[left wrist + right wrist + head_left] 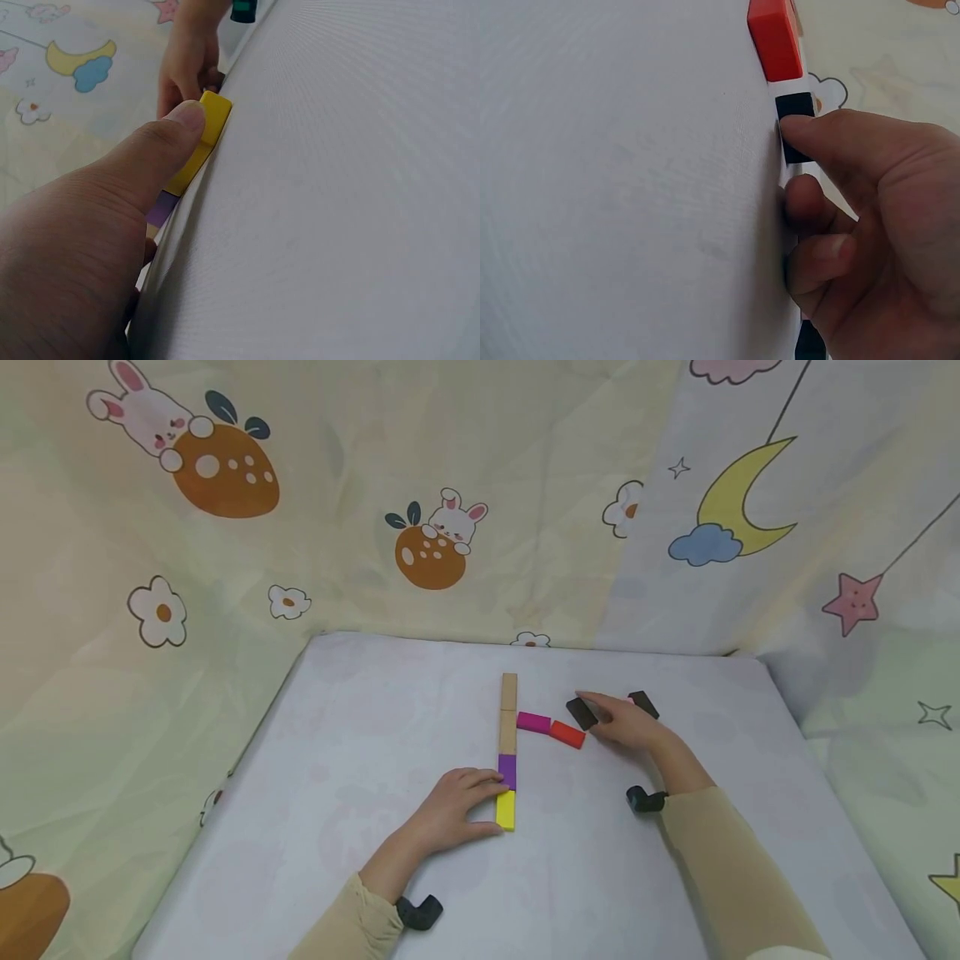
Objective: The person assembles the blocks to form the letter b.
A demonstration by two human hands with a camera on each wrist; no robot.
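A straight column of wooden blocks runs down the table: two tan blocks [509,692], a purple block [507,772] and a yellow block [506,812]. My left hand [453,810] rests along the column's left side, fingertips on the purple and yellow blocks. Its thumb lies against the yellow block [217,116] in the left wrist view. With thumb and index finger, my right hand [626,722] pinches a black block [581,713], its other fingers curled. A magenta block [534,722] and a red block [567,734] branch rightward from the column, short of the black one.
Another black block [643,704] lies behind my right hand, with a bit of pink beside it. The white tabletop [360,718] meets a patterned cloth backdrop [330,510] at its far edge. Dark wrist cameras [420,912] sit on both wrists.
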